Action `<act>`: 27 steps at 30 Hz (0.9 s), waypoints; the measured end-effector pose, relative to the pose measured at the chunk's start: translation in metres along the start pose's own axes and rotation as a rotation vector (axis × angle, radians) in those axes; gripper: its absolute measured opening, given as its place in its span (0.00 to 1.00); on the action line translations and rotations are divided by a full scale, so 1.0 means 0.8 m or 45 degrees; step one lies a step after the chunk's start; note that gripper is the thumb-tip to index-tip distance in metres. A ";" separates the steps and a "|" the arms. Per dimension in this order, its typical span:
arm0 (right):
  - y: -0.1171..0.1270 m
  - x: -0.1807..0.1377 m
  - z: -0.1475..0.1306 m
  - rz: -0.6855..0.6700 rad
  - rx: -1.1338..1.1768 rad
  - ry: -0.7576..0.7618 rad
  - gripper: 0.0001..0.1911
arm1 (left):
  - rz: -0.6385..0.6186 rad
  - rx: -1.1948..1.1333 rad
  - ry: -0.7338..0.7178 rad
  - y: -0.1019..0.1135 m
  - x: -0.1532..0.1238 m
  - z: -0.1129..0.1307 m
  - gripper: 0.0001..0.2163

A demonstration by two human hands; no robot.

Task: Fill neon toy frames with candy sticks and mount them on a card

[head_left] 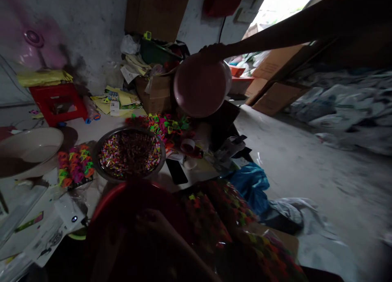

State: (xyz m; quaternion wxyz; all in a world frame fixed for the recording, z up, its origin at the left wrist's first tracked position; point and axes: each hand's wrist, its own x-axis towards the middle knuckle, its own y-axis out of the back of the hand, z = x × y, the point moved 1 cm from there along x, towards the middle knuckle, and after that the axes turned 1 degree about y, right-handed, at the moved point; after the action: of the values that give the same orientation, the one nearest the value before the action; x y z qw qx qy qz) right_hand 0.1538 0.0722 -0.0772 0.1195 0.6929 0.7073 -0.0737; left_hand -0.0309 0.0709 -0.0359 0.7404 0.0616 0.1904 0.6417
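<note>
My right hand (213,52) reaches out from the upper right and grips the top rim of a pink plastic basin (199,88), held tilted in the air above the table. My left hand (151,227) is low in the dark foreground, with its fingers curled on a red basin (122,200) close to my body. Just beyond the red basin stands a metal bowl (130,153) full of small colourful pieces. A bag of colourful pieces (232,216) lies to the right of my left hand.
A white bowl (29,149) and a stack of colourful rings (75,165) sit at the left. A phone (177,171), a tape roll (188,145), a cardboard box (156,93), a red stool (56,102) and a blue bag (249,184) surround the work spot. Grey floor lies right.
</note>
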 end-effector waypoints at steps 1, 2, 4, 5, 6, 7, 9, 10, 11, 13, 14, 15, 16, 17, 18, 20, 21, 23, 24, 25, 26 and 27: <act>-0.001 -0.001 -0.003 0.016 -0.003 0.009 0.20 | 0.002 0.003 -0.028 0.000 0.001 0.004 0.14; -0.001 -0.001 -0.007 0.030 -0.006 0.019 0.20 | 0.003 0.004 -0.057 0.000 0.002 0.009 0.14; -0.001 -0.004 -0.014 0.054 -0.007 0.037 0.21 | -0.001 0.003 -0.111 0.001 0.005 0.017 0.14; -0.001 -0.006 -0.019 0.065 -0.006 0.044 0.22 | -0.004 0.002 -0.132 0.002 0.006 0.021 0.14; 0.000 -0.009 -0.023 0.077 -0.003 0.049 0.22 | -0.006 0.003 -0.145 0.003 0.006 0.024 0.14; 0.001 -0.013 -0.027 0.086 0.002 0.053 0.22 | -0.009 0.005 -0.152 0.004 0.007 0.026 0.14; 0.005 -0.023 -0.036 0.097 0.016 0.048 0.22 | -0.015 0.016 -0.153 0.008 0.010 0.030 0.13; 0.008 -0.029 -0.041 0.098 0.022 0.052 0.21 | -0.019 0.021 -0.152 0.010 0.011 0.032 0.13; 0.010 -0.034 -0.047 0.100 0.025 0.068 0.21 | -0.025 0.026 -0.152 0.013 0.014 0.034 0.11; 0.016 -0.045 -0.062 0.116 -0.033 0.223 0.17 | -0.081 0.044 -0.223 0.017 0.017 0.042 0.09; 0.018 -0.050 -0.070 0.124 -0.089 0.339 0.15 | -0.103 0.089 -0.390 0.018 0.018 0.049 0.10; 0.020 -0.054 -0.079 0.120 -0.155 0.470 0.13 | -0.115 0.123 -0.513 0.020 0.018 0.057 0.11; 0.022 -0.059 -0.086 0.109 -0.222 0.591 0.12 | -0.119 0.156 -0.630 0.021 0.017 0.064 0.12; 0.023 -0.063 -0.093 0.095 -0.278 0.688 0.11 | -0.112 0.180 -0.716 0.021 0.015 0.071 0.13; 0.023 -0.066 -0.098 0.082 -0.323 0.769 0.12 | -0.103 0.192 -0.758 0.022 0.012 0.077 0.13; 0.023 -0.070 -0.106 0.083 -0.384 0.876 0.13 | -0.097 0.192 -0.789 0.023 0.008 0.084 0.14; 0.023 -0.070 -0.109 0.096 -0.404 0.901 0.13 | -0.104 0.185 -0.792 0.024 0.005 0.086 0.15; 0.022 -0.071 -0.112 0.119 -0.436 0.913 0.13 | -0.123 0.149 -0.768 0.023 0.001 0.088 0.15; 0.022 -0.071 -0.112 0.128 -0.449 0.903 0.13 | -0.123 0.115 -0.730 0.022 0.000 0.088 0.14; 0.021 -0.071 -0.112 0.145 -0.456 0.883 0.13 | -0.097 0.054 -0.666 0.020 -0.001 0.088 0.14; 0.021 -0.071 -0.111 0.164 -0.455 0.856 0.12 | -0.057 -0.046 -0.572 0.019 -0.001 0.087 0.14; 0.020 -0.071 -0.110 0.186 -0.447 0.815 0.12 | -0.009 -0.198 -0.454 0.017 0.001 0.087 0.14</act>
State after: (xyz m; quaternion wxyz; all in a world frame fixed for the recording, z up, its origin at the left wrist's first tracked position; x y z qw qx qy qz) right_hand 0.1645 0.0419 0.0234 0.0142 0.6984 0.6594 0.2779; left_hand -0.0185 0.0842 0.0323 0.7670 0.1161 0.0064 0.6310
